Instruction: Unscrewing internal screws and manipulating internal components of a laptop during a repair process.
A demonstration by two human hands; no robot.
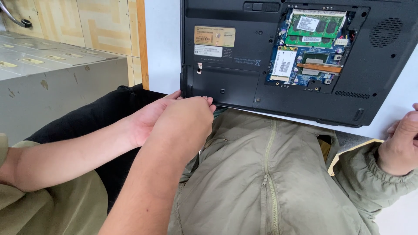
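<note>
A black laptop (pixel 244 65) lies upside down on a white table (pixel 163 48). Its bottom cover is off, showing green memory boards (pixel 314 27) and a blue circuit board. My right hand (pixel 402 139), in an olive jacket sleeve, rests on the table beside the laptop's near right corner. The frame edge cuts it off and nothing shows in it. My left hand is out of sight. Another person's two bare hands (pixel 174 115) reach in from the left. Their fingertips touch the laptop's near left corner.
My olive zipped jacket (pixel 265 182) fills the lower middle. A grey metal cabinet (pixel 52 74) stands at the left in front of a tan patterned wall. Black fabric (pixel 91 117) lies under the other person's arms.
</note>
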